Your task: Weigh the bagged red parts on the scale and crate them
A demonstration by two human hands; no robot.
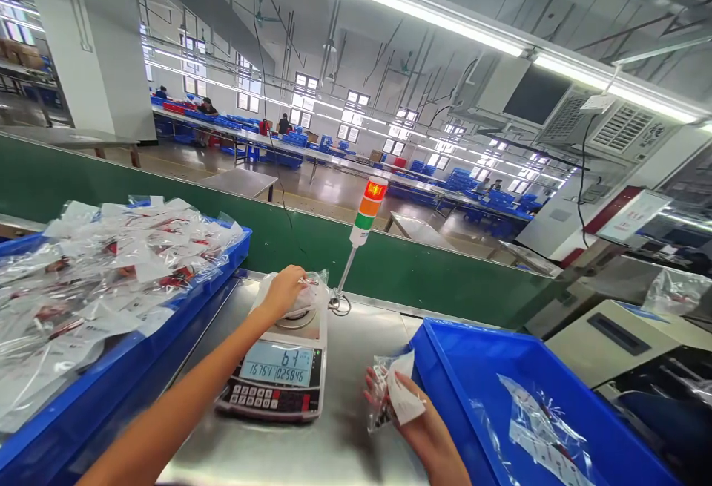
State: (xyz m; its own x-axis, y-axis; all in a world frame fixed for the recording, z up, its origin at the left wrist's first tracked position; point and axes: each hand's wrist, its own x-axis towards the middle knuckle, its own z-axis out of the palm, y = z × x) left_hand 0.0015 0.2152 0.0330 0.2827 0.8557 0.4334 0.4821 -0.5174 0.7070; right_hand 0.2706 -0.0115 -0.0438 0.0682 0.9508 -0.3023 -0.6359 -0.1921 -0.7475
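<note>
At the far end of the steel bench, my left hand [285, 293] curls its fingers over a clear plastic bag [314, 291] on the pan of a digital counting scale [278, 367]. The fingertips are partly hidden by the hand itself. Lit digits show on the scale's display [277, 364]. My right hand [426, 427], to the right of the scale, grips a clear bag with a white paper slip [405, 399] and small dark and reddish parts inside. That bag is above the bench, close to the blue bin's left wall.
A blue bin [248, 241] heaped with bagged parts stands at left. At right, another blue bin [439, 367] holds a few bags. A signal light [367, 211] with a lit red top rises behind the scale, before a green partition [456, 278]. A beige machine [628, 337] stands far right.
</note>
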